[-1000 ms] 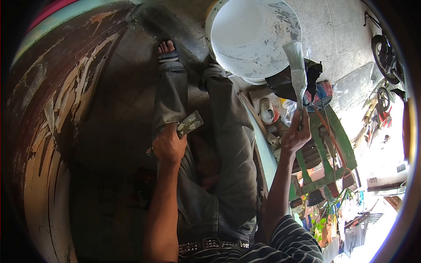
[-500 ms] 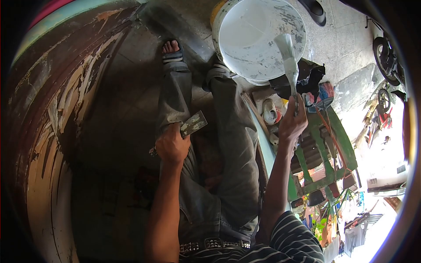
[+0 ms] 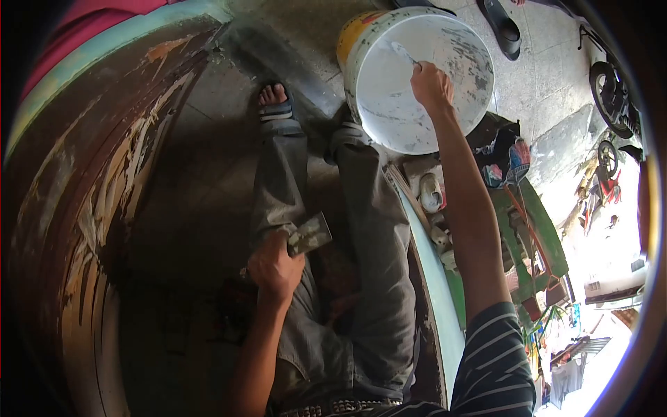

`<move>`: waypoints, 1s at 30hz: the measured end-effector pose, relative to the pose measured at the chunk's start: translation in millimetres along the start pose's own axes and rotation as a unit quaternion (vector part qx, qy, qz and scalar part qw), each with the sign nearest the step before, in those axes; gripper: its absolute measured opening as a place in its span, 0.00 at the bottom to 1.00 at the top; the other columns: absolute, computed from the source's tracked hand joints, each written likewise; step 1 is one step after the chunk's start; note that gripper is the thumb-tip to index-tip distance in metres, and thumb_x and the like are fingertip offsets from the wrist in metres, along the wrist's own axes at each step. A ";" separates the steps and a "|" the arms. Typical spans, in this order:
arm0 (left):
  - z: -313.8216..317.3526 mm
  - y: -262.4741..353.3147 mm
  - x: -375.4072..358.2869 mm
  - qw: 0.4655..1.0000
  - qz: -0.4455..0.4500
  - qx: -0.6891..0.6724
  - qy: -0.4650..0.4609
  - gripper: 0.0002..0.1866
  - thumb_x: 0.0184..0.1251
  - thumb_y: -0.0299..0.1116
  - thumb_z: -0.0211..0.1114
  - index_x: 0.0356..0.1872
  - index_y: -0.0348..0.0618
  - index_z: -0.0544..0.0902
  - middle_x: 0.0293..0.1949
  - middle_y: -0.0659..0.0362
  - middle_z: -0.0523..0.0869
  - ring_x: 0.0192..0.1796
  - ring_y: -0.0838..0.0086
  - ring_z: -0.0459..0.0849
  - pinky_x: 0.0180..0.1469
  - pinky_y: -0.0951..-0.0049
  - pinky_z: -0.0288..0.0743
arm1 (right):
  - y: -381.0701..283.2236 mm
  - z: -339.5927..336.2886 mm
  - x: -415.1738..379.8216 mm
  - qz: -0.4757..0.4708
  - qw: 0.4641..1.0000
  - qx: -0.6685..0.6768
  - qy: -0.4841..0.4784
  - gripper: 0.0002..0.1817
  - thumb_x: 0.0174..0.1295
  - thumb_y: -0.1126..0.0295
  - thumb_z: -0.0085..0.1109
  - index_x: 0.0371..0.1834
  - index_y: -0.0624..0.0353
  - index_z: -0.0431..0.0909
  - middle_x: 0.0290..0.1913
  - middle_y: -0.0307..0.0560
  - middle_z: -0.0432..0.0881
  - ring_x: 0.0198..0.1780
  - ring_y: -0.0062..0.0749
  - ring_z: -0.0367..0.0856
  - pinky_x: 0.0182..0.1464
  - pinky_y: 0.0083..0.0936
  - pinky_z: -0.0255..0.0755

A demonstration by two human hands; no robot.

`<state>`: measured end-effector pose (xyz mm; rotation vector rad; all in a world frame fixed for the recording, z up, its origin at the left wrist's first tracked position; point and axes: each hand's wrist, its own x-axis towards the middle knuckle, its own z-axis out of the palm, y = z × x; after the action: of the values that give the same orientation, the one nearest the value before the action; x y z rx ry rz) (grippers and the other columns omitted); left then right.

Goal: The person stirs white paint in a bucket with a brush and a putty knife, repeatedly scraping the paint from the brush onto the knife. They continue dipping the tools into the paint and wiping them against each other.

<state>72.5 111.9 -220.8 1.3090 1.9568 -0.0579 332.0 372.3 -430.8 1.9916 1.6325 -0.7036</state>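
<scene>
Fingers wrapped round its handle, my left hand (image 3: 274,267) holds a putty knife (image 3: 310,236) with a flat metal blade over my thigh. The blade carries pale smears. My right hand (image 3: 432,85) reaches inside the large white bucket (image 3: 372,104), closed on the handle of a brush (image 3: 403,53) whose pale head points to the upper left. White material coats the bucket's inner wall and bottom. Whether the brush touches the material is hard to tell.
Peeling, splintered wood (image 3: 128,156) stands on the left. A sandal (image 3: 501,31) lies beyond the bucket. Right of my legs are a pale board edge (image 3: 438,306), a white shoe (image 3: 431,193) and a green slatted piece (image 3: 545,226). Motorcycle wheels (image 3: 608,97) show at the far right.
My right hand has moved up and forward, taking the brush from above the bucket's near rim to inside it. My left hand sits slightly lower in view, with the putty knife still in it.
</scene>
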 end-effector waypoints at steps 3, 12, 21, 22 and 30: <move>-4.6 2.8 8.4 1.000 0.001 -0.025 0.014 0.09 0.43 0.28 0.69 0.24 0.45 0.76 0.22 0.57 0.78 0.23 0.60 0.80 0.26 0.63 0.73 | -11.3 9.3 37.2 -0.029 0.997 -0.040 0.066 0.16 0.62 0.63 0.44 0.40 0.58 0.82 0.40 0.60 0.83 0.45 0.56 0.81 0.51 0.42 0.73; -5.5 7.1 12.3 0.998 -0.041 -0.042 0.003 0.09 0.45 0.27 0.68 0.22 0.45 0.74 0.20 0.58 0.77 0.22 0.62 0.79 0.24 0.65 0.72 | -25.1 60.8 14.3 -0.005 0.999 0.011 0.043 0.19 0.62 0.68 0.45 0.55 0.54 0.74 0.35 0.58 0.83 0.41 0.53 0.82 0.46 0.41 0.75; -6.9 13.4 15.9 0.999 -0.044 -0.015 0.002 0.09 0.45 0.28 0.69 0.24 0.45 0.75 0.21 0.58 0.79 0.23 0.60 0.80 0.25 0.64 0.73 | 10.1 64.2 -5.7 -0.020 0.997 0.064 -0.030 0.21 0.62 0.66 0.47 0.59 0.51 0.73 0.41 0.63 0.81 0.46 0.55 0.80 0.52 0.42 0.72; -8.0 15.0 15.3 0.999 -0.042 -0.015 0.001 0.09 0.45 0.28 0.69 0.24 0.45 0.75 0.21 0.58 0.79 0.23 0.60 0.80 0.25 0.64 0.73 | 11.8 61.8 -7.4 -0.019 0.997 0.064 -0.030 0.21 0.62 0.66 0.47 0.59 0.51 0.73 0.41 0.63 0.81 0.46 0.55 0.80 0.52 0.42 0.72; -2.5 14.2 11.3 0.998 -0.058 -0.029 -0.001 0.12 0.42 0.29 0.71 0.30 0.46 0.79 0.25 0.57 0.82 0.26 0.59 0.82 0.28 0.62 0.75 | 16.4 75.2 -12.4 -0.012 0.993 0.095 -0.069 0.21 0.60 0.66 0.49 0.58 0.51 0.75 0.42 0.63 0.81 0.47 0.56 0.79 0.53 0.42 0.72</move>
<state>80.5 128.4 -220.8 1.1566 2.0176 -0.0594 339.0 311.6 -479.3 2.0062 1.5603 -1.0167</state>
